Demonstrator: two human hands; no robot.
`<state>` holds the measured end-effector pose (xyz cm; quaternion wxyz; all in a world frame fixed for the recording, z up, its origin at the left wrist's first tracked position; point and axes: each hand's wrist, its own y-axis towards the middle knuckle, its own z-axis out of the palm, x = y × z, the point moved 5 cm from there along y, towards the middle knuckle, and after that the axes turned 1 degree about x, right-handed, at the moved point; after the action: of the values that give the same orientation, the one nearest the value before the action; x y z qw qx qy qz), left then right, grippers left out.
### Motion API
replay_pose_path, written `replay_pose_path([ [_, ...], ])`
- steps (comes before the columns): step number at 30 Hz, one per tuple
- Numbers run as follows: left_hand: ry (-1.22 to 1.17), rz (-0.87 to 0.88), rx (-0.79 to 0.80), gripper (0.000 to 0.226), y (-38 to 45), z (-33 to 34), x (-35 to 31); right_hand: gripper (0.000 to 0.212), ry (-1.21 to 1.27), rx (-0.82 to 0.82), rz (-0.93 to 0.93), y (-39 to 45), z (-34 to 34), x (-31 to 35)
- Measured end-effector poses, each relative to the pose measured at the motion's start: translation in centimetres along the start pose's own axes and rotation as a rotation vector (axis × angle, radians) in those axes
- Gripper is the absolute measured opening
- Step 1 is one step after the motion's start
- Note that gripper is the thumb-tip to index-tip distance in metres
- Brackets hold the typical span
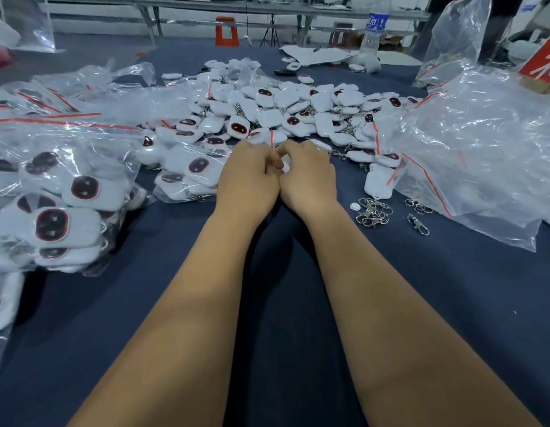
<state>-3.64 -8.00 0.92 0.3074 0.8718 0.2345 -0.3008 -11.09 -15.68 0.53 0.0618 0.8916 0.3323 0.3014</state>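
Between left hand and right hand, the pinched bag runs lengthwise away.

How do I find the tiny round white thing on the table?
On the dark blue cloth table, find the person's right hand. Right of its wrist lies a heap of silver metal clasps; the small white round disc sits at the heap's left edge. Unlike the white squarish gadgets, it is tiny and round.

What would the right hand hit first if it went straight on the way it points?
Most likely the white tag just past the right hand, at the near edge of the tag pile; depth is unclear, so they may already touch.
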Motion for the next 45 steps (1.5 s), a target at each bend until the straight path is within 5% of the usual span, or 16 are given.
replay_pose_path([
  [12,0.212,-0.082,-0.005,0.034,-0.2,-0.1,0.6,0.022,0.524,-0.091,0.169,0.1,-0.6,-0.8],
  [16,0.101,-0.099,-0.039,0.044,0.1,-0.4,1.2,0.028,0.949,-0.015,0.216,0.2,-0.1,-0.8],
  [20,-0.202,-0.167,-0.093,0.042,0.2,-1.1,1.5,0.029,1.081,0.043,0.241,0.3,0.2,-1.0],
  [28,-0.549,-0.207,-0.037,0.027,-0.3,-1.3,0.5,0.028,1.071,0.089,0.224,0.5,0.5,-1.0],
  [45,-0.437,-0.138,-0.013,0.028,0.0,-1.1,0.7,0.03,1.015,0.144,0.17,0.3,0.2,-0.2],
])
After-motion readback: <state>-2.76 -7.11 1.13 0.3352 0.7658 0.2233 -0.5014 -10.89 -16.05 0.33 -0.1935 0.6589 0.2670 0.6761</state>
